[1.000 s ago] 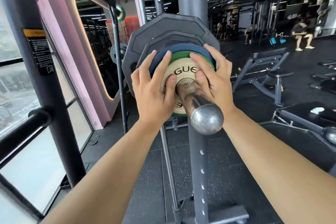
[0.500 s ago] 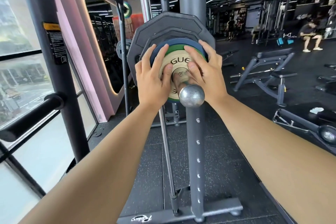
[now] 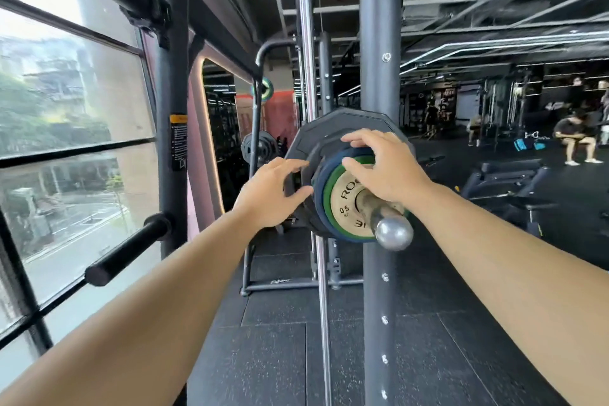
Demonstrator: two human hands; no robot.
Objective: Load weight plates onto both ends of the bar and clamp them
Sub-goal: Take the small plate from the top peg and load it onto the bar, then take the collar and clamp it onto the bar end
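The steel bar end (image 3: 393, 234) points toward me at the middle of the view. On its sleeve sit a large black plate (image 3: 306, 142), a blue plate (image 3: 317, 189), a green plate (image 3: 329, 181) and a small tan plate (image 3: 342, 204) on the outside. My right hand (image 3: 382, 165) lies over the top of the small plates, fingers spread and straight, touching them. My left hand (image 3: 273, 194) hovers just left of the stack with relaxed fingers, near the black plate's edge and holding nothing. No clamp is visible.
A grey rack upright (image 3: 379, 273) stands right behind the bar end, with a chrome guide rod (image 3: 323, 306) beside it. A black peg (image 3: 125, 250) juts out at the left by the window. Benches (image 3: 507, 178) and seated people (image 3: 575, 138) fill the right background.
My left hand has come off the small plate's face and moved left. My right hand has slid up onto the top of the plates. My head has turned, shifting the stack right.
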